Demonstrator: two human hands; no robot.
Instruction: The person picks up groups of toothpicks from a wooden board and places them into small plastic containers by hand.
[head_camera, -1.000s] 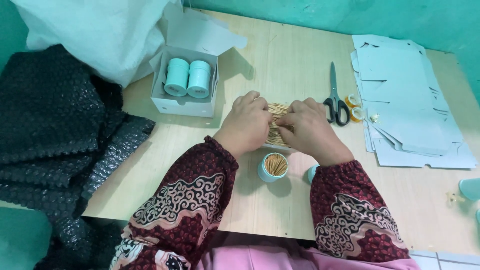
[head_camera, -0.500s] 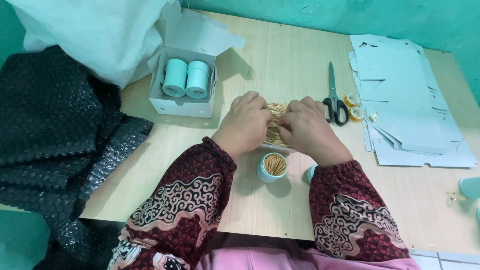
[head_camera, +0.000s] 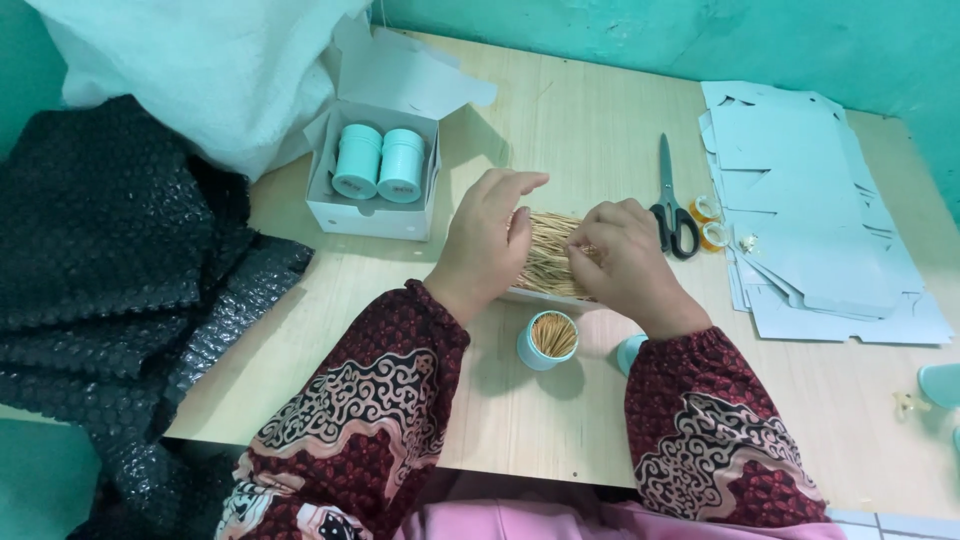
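Gathering thin wooden toothpicks (head_camera: 548, 262), both hands (head_camera: 560, 255) flank the bristly pile.

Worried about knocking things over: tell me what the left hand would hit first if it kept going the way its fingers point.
Probably the scissors: the left hand points right, over the toothpick pile. Height is unclear.

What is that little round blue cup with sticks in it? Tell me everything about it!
The small round tub is pale teal, looks like plastic, and stands upright and open on the wooden table, packed with thin wooden sticks standing on end. It sits close to the person, between the two patterned sleeves, just below the hands. Nothing touches it.
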